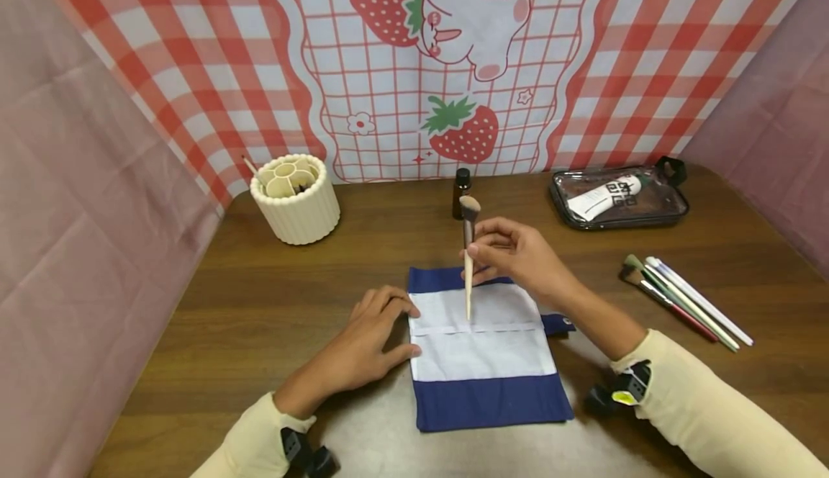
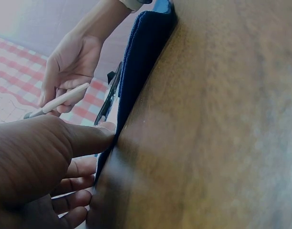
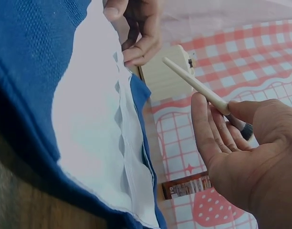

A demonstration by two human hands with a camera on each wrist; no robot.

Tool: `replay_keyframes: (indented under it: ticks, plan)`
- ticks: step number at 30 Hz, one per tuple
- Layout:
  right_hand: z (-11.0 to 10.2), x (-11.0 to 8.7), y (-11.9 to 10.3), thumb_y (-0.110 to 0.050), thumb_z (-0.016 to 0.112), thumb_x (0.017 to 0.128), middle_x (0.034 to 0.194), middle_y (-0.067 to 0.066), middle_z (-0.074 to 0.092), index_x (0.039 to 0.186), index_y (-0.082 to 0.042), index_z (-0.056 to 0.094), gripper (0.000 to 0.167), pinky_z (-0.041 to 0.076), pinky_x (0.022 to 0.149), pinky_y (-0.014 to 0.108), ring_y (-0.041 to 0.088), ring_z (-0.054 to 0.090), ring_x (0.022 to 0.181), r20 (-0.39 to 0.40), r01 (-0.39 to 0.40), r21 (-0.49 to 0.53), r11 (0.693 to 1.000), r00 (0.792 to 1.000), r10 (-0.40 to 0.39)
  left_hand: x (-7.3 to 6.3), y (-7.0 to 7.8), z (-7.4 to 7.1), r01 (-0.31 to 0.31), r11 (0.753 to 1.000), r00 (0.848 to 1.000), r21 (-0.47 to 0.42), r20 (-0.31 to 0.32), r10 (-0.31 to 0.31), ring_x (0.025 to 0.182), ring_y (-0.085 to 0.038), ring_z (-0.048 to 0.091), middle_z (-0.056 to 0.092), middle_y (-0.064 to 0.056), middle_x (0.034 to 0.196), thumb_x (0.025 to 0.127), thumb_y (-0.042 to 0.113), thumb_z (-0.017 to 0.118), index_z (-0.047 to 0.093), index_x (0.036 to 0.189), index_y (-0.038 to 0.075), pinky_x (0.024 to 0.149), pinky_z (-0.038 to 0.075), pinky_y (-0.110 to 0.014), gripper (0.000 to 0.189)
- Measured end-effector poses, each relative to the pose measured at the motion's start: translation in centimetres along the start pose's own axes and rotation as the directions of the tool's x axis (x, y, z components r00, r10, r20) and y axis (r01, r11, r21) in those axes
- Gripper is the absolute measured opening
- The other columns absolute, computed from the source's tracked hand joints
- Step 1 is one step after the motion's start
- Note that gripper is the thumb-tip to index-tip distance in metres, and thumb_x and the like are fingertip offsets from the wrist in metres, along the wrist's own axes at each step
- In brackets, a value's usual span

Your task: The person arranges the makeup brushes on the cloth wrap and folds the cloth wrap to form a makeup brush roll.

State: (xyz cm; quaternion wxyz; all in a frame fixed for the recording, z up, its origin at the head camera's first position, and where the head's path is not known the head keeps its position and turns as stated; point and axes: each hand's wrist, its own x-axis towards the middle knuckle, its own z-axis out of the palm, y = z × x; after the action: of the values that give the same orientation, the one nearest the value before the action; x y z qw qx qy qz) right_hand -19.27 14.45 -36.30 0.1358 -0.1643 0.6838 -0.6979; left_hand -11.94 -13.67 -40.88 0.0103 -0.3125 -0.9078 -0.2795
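A navy and white cloth brush roll (image 1: 482, 355) lies spread on the wooden table, with a row of stitched slots across its white middle. My right hand (image 1: 521, 255) pinches a makeup brush (image 1: 469, 269) between thumb and fingers, bristles up. The brush's pale handle points down over the white cloth, its tip just above the slot line in the head view. Along the roll's left edge rests my left hand (image 1: 369, 334), thumb and fingertips spread apart on the cloth. In the left wrist view, the thumb (image 2: 91, 138) touches the navy edge.
Several brushes and pens (image 1: 686, 301) lie at the right. Behind the roll stands a small dark bottle (image 1: 457, 188). A ribbed cream holder (image 1: 298, 208) is back left; a clear pouch (image 1: 667, 208) with a white tube (image 1: 602, 199) is back right. A navy strap (image 1: 557, 324) sticks out rightward.
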Motion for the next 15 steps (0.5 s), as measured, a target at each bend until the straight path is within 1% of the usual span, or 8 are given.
replay_keyframes:
  ticks: [2, 6, 10, 15]
  plan:
    - [0.2, 0.1, 0.1, -0.014, 0.068, 0.097, 0.116, 0.033, 0.062, 0.127, 0.004, 0.049, 0.040, 0.056, 0.077, 0.052, 0.038, 0.071, 0.089, 0.007, -0.009, 0.015, 1.000, 1.000, 0.009, 0.0, 0.0, 0.0, -0.003, 1.000, 1.000, 0.002, -0.003, 0.003, 0.121, -0.025, 0.041, 0.047, -0.004, 0.131, 0.087, 0.032, 0.081, 0.059, 0.121, 0.012, 0.103, 0.032, -0.048, 0.045]
    - [0.6, 0.3, 0.4, -0.012, 0.067, 0.097, 0.118, 0.036, 0.059, 0.126, 0.004, 0.049, 0.038, 0.055, 0.079, 0.054, 0.039, 0.070, 0.089, 0.023, -0.017, 0.038, 0.999, 1.000, 0.016, 0.0, -0.1, 0.1, -0.013, 1.000, 1.000, 0.001, -0.007, 0.013, 0.120, -0.025, 0.041, 0.047, -0.004, 0.130, 0.087, 0.032, 0.081, 0.059, 0.121, 0.012, 0.103, 0.032, -0.048, 0.045]
    - [1.0, 0.5, 0.7, -0.011, 0.067, 0.097, 0.118, 0.037, 0.059, 0.125, 0.004, 0.048, 0.037, 0.055, 0.079, 0.055, 0.040, 0.070, 0.089, 0.037, -0.016, 0.054, 0.998, 0.999, 0.014, 0.0, -0.2, 0.2, -0.020, 1.000, 1.000, 0.002, -0.015, 0.020, 0.121, -0.025, 0.041, 0.048, -0.004, 0.130, 0.086, 0.031, 0.081, 0.059, 0.121, 0.012, 0.103, 0.033, -0.048, 0.045]
    - [1.5, 0.8, 1.0, -0.007, 0.066, 0.097, 0.112, 0.032, 0.061, 0.122, 0.005, 0.047, 0.034, 0.056, 0.078, 0.053, 0.037, 0.070, 0.088, 0.054, -0.016, 0.089, 0.996, 0.998, 0.011, 0.0, -0.2, 0.2, -0.026, 1.000, 0.999, 0.001, -0.020, 0.026, 0.120, -0.025, 0.042, 0.048, -0.004, 0.130, 0.086, 0.031, 0.081, 0.059, 0.120, 0.012, 0.102, 0.033, -0.047, 0.045]
